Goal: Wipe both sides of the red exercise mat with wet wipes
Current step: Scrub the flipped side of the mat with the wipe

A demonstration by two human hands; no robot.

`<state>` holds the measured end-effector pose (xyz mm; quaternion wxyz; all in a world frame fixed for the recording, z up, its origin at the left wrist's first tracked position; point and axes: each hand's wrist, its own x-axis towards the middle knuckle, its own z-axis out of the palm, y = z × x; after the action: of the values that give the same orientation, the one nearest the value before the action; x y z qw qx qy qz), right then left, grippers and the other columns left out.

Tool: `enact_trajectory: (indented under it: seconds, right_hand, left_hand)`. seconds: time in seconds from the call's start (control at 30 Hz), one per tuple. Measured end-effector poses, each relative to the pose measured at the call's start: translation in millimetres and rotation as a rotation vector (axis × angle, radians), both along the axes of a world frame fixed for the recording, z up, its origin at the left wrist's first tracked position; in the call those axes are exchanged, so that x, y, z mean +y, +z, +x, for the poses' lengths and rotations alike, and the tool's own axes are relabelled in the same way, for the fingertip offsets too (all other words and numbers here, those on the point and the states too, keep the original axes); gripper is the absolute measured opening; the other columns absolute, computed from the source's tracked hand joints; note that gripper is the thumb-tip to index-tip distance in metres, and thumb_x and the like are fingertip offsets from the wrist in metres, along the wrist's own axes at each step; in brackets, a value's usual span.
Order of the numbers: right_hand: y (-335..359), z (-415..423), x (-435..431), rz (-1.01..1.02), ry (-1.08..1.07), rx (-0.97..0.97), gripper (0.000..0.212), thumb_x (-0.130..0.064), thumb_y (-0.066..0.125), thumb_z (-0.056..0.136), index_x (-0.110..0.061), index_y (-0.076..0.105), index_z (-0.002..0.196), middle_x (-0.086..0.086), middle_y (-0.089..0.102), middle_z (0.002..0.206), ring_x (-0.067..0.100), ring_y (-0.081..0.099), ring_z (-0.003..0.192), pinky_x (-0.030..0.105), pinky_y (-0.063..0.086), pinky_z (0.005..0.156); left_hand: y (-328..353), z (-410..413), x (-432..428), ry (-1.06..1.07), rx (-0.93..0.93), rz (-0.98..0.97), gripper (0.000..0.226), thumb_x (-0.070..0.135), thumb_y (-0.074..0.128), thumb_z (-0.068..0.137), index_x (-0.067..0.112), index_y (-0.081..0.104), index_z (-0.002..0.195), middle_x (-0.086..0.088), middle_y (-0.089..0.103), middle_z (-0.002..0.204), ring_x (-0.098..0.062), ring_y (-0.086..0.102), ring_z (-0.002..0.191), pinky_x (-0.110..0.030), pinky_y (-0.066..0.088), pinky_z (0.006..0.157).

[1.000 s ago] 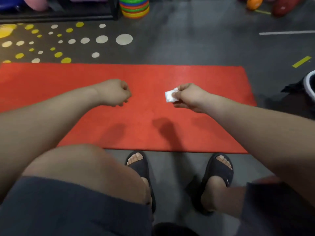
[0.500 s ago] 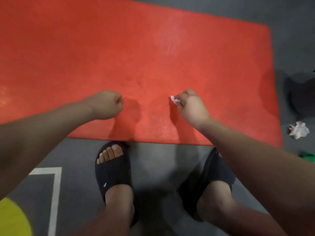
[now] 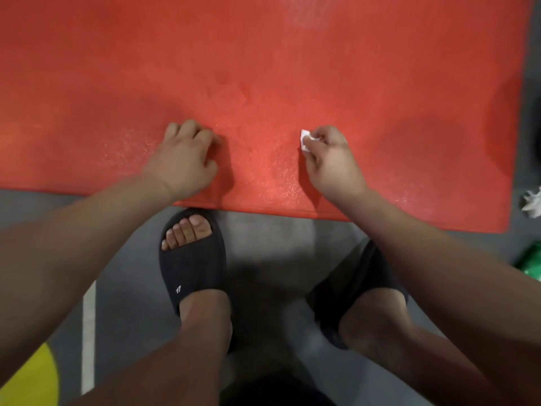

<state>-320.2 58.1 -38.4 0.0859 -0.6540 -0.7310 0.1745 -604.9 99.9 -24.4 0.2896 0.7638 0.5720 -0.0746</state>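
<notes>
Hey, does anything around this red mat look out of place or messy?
A crumpled white wipe lies on the grey floor beside the right end of the red foam mat, like dropped litter, apart from the small white wipe the right hand pinches. The mat lies flat, undamaged.

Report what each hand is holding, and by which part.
The right hand pinches a folded wet wipe by its right end; the left hand holds nothing, curled on the red mat.
</notes>
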Motion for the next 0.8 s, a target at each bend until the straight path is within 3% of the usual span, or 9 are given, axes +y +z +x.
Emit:
enact_trajectory:
  seconds: [0.1, 0.23, 0.3, 0.43, 0.5, 0.57, 0.67, 0.73, 0.8]
  right_hand:
    - [2, 1, 7, 0.031, -0.078, 0.060, 0.028, -0.015, 0.049, 0.095, 0.001, 0.071, 0.099, 0.019, 0.058, 0.096, 0.035, 0.061, 0.079, 0.039, 0.051, 0.072]
    - [-7, -26, 15, 0.090, -0.359, 0.149, 0.026, -0.012, 0.047, 0.098, -0.003, 0.071, 0.095, 0.002, 0.052, 0.089, 0.024, 0.058, 0.081, 0.025, 0.043, 0.078]
    - [-9, -55, -4, 0.067, -0.188, 0.167, 0.027, -0.011, 0.044, 0.099, -0.004, 0.070, 0.094, 0.004, 0.055, 0.090, 0.022, 0.056, 0.083, 0.032, 0.048, 0.081]
    - [6, -61, -32, -0.068, 0.427, 0.098, 0.029, -0.014, 0.043, 0.100, -0.003, 0.067, 0.112, 0.015, 0.061, 0.108, 0.033, 0.057, 0.099, 0.041, 0.051, 0.084]
    - [7, -44, -5, -0.037, 0.391, 0.007, 0.029, -0.020, 0.045, 0.103, -0.003, 0.067, 0.111, 0.018, 0.061, 0.105, 0.035, 0.057, 0.098, 0.042, 0.049, 0.085]
    - [-2, -23, 30, 0.051, 0.136, -0.045, 0.040, -0.028, 0.040, 0.103, -0.001, 0.069, 0.103, 0.020, 0.061, 0.096, 0.037, 0.059, 0.090, 0.041, 0.047, 0.080]
    - [-10, -26, 51, 0.108, -0.159, -0.062, 0.034, -0.021, 0.041, 0.098, -0.003, 0.070, 0.099, 0.018, 0.061, 0.091, 0.039, 0.060, 0.086, 0.042, 0.049, 0.077]
    - [-10, -55, 27, 0.090, -0.056, -0.030, 0.037, -0.021, 0.035, 0.098, -0.006, 0.069, 0.101, 0.016, 0.062, 0.093, 0.037, 0.059, 0.088, 0.041, 0.047, 0.078]
    - [-5, -78, -10, 0.039, 0.230, 0.050, 0.038, -0.020, 0.035, 0.097, -0.004, 0.068, 0.107, 0.016, 0.063, 0.099, 0.036, 0.059, 0.091, 0.041, 0.051, 0.077]
  left_hand:
    - [-1, -4, -5, -0.008, -0.009, 0.016, 0.050, 0.019, 0.056, 0.087, 0.012, 0.056, 0.137, -0.017, 0.049, 0.128, -0.042, 0.038, 0.122, -0.049, 0.032, 0.113]
    - [-1, -5, -11, -0.013, -0.039, 0.032, 0.057, 0.015, 0.058, 0.086, 0.014, 0.053, 0.143, -0.016, 0.047, 0.135, -0.041, 0.037, 0.125, -0.047, 0.030, 0.115]
    - [-2, -7, -14, -0.022, -0.040, 0.038, 0.060, 0.015, 0.059, 0.086, 0.014, 0.050, 0.146, -0.016, 0.045, 0.139, -0.041, 0.036, 0.126, -0.048, 0.032, 0.115]
    - [-3, -15, -21, -0.089, -0.046, 0.047, 0.066, 0.017, 0.060, 0.087, 0.012, 0.046, 0.151, -0.015, 0.043, 0.145, -0.040, 0.036, 0.130, -0.052, 0.035, 0.114]
    - [-3, -17, -22, -0.105, -0.045, 0.065, 0.068, 0.022, 0.054, 0.085, 0.012, 0.046, 0.151, -0.015, 0.043, 0.145, -0.041, 0.037, 0.131, -0.054, 0.036, 0.113]
    - [-3, -15, -22, -0.098, -0.045, 0.067, 0.068, 0.019, 0.058, 0.085, 0.013, 0.045, 0.152, -0.014, 0.042, 0.146, -0.040, 0.036, 0.132, -0.054, 0.037, 0.113]
    - [-2, -12, -22, -0.073, -0.040, 0.035, 0.070, 0.017, 0.060, 0.088, 0.016, 0.040, 0.155, -0.009, 0.037, 0.150, -0.034, 0.030, 0.137, -0.049, 0.032, 0.117]
    - [-1, -12, -22, -0.070, -0.041, 0.029, 0.071, 0.018, 0.059, 0.089, 0.018, 0.038, 0.156, -0.007, 0.036, 0.151, -0.032, 0.028, 0.138, -0.048, 0.030, 0.117]
    - [-1, -13, -21, -0.073, -0.037, 0.032, 0.071, 0.019, 0.059, 0.089, 0.019, 0.037, 0.157, -0.006, 0.035, 0.152, -0.031, 0.027, 0.139, -0.047, 0.031, 0.116]
